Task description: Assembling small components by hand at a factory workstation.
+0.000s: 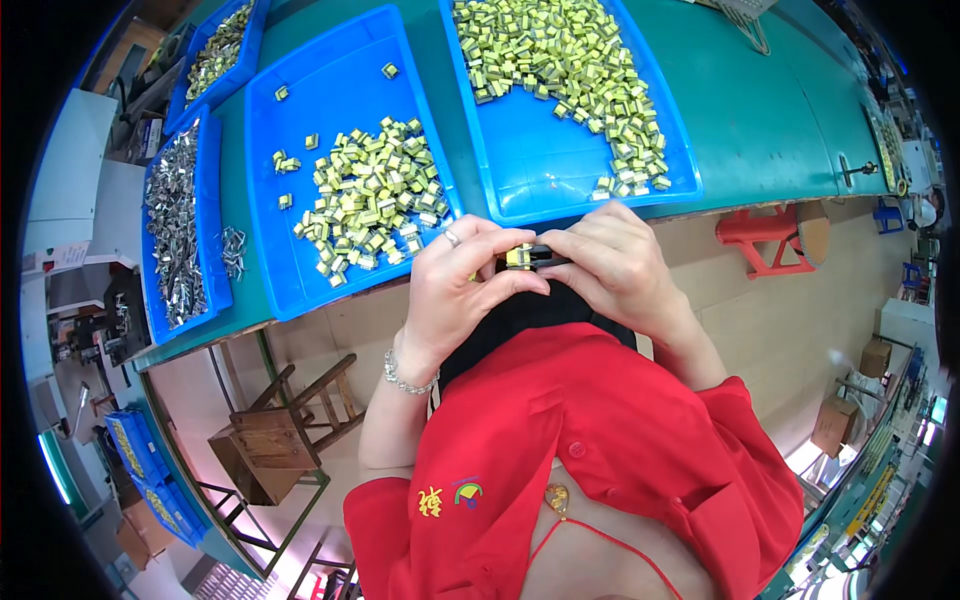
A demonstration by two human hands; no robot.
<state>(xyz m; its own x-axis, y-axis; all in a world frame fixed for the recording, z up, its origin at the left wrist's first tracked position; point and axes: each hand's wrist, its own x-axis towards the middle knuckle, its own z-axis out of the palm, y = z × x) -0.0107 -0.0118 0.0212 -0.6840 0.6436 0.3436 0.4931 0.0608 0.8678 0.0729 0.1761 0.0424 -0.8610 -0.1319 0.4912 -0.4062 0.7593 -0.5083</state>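
Pinching the small yellow component (pixel 519 257) in the left hand (pixel 448 282) while gripping, apparently, a dark piece (pixel 545 254) with the right hand (pixel 628 264), ideally keeping both steady and squarely aligned.

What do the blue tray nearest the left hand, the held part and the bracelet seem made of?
Blue tray: likely plastic, smooth, soft sheen. Held part: yellow, grey-edged, perhaps tape around metal; too small to confirm. Bracelet: probably polished metal, silvery glints.

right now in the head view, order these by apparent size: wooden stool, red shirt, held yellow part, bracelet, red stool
Red shirt
Wooden stool
Red stool
Bracelet and yellow part: unranked, as fingers partly hide the part
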